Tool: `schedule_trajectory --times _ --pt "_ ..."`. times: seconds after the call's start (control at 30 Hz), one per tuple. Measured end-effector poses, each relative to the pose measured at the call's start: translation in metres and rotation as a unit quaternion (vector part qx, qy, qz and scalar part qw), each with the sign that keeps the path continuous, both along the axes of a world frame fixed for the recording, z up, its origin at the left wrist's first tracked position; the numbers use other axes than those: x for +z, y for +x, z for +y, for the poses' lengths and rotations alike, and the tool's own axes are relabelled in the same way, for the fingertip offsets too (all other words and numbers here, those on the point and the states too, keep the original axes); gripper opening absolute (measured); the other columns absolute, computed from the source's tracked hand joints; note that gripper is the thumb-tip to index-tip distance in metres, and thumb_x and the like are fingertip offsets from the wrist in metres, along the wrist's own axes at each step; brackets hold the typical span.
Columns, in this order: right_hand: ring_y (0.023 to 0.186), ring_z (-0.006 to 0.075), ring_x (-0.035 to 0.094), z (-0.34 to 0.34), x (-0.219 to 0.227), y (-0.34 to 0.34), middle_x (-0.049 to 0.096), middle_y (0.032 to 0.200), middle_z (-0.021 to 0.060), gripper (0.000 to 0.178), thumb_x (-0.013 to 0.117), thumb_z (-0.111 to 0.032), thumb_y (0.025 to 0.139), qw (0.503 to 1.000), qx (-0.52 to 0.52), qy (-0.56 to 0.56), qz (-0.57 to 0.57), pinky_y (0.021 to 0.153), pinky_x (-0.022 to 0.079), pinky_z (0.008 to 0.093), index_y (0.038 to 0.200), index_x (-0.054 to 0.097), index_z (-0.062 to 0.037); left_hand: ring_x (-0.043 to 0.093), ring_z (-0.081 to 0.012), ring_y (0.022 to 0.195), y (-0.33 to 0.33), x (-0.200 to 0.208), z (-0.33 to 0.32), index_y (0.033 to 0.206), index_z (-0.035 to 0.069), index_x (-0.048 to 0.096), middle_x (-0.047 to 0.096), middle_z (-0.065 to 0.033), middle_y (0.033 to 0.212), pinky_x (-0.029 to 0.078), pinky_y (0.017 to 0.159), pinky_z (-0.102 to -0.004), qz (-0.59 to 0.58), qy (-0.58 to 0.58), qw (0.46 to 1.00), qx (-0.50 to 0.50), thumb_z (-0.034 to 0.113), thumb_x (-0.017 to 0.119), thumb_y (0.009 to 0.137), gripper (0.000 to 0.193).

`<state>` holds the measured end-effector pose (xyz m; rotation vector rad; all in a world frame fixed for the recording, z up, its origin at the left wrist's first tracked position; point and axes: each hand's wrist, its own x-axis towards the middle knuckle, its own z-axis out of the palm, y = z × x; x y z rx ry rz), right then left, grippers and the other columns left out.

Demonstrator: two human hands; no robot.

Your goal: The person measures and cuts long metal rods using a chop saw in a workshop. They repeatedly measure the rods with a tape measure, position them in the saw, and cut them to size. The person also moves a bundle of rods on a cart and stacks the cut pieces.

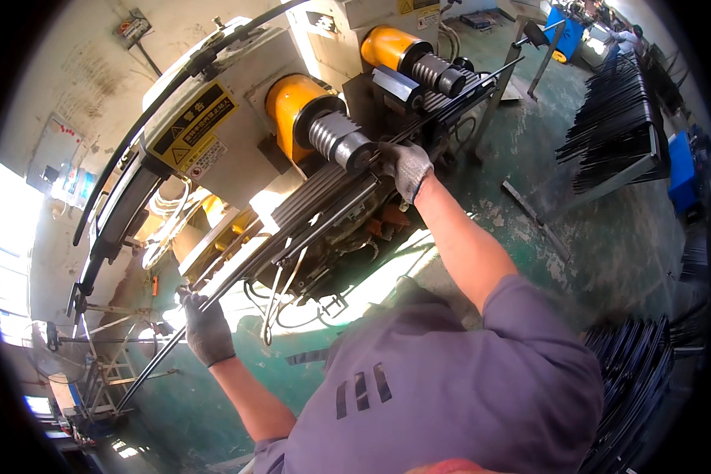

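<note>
My left hand (210, 335), in a grey knit glove with darkened fingers, is closed around long thin dark metal rods (164, 352) near their lower left end. The rods slant up to the right along the front of a machine with orange-yellow housings (290, 107). My right hand (409, 170), gloved likewise, is closed over the rods farther up, beside a grooved metal roller (341, 141); its fingertips are partly hidden. A second grooved roller (438, 75) sticks out of the machine beyond it. Under the rods lies a shorter dark bar (324, 225).
A curved black rail (122, 162) arches over the machine at the left. Loose cables (275, 304) hang below the machine. Racks of dark rods (616, 118) stand at the far right, with another pile of rods (628, 379) at the near right. A metal stand (110, 371) is at the left.
</note>
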<state>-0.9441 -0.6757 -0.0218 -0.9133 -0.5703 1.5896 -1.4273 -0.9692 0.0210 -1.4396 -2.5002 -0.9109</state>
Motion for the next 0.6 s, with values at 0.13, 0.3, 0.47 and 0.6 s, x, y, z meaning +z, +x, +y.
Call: schedule_trajectory --times 0.13,0.3,0.47,0.6 --pt "0.103 0.0234 0.077 0.009 -0.003 -0.006 0.079 0.119 0.0086 0.031 0.077 -0.016 0.108 1.000 -0.009 -0.013 0.017 0.091 0.063 0.0408 0.136 0.074 -0.0054 0.081 -0.0293 0.105 0.000 -0.018 0.021 0.134 0.002 0.071 0.083 -0.0123 0.120 0.064 0.092 -0.0379 0.088 -0.019 0.996 0.001 0.016 0.079 0.104 0.034" --pt "0.104 0.0221 0.071 0.009 0.020 -0.015 0.078 0.120 0.0087 0.038 0.079 -0.030 0.109 0.996 -0.023 -0.058 -0.066 0.096 0.058 0.0412 0.135 0.074 -0.0024 0.080 -0.0313 0.104 0.020 -0.021 0.039 0.124 0.002 0.071 0.082 -0.0133 0.119 0.063 0.093 -0.0417 0.175 -0.089 0.980 -0.030 0.019 0.078 0.103 0.028" --pt "0.113 0.0205 0.066 0.010 0.006 -0.028 0.080 0.123 0.0110 0.050 0.074 -0.041 0.111 0.978 -0.049 -0.023 -0.201 0.105 0.051 0.0386 0.134 0.078 0.0030 0.074 -0.0390 0.118 0.048 -0.024 0.060 0.123 0.004 0.072 0.080 -0.0149 0.120 0.046 0.107 -0.0531 0.173 -0.057 0.982 -0.040 0.022 0.075 0.105 0.026" --pt "0.115 0.0261 0.069 0.024 0.001 -0.028 0.080 0.126 0.0130 0.052 0.073 -0.040 0.109 0.967 -0.056 -0.061 -0.241 0.107 0.050 0.0403 0.136 0.078 0.0048 0.071 -0.0407 0.126 0.023 -0.048 0.074 0.128 0.005 0.073 0.079 -0.0165 0.128 0.045 0.119 -0.0581 0.021 -0.079 0.995 -0.058 0.029 0.074 0.107 0.031"
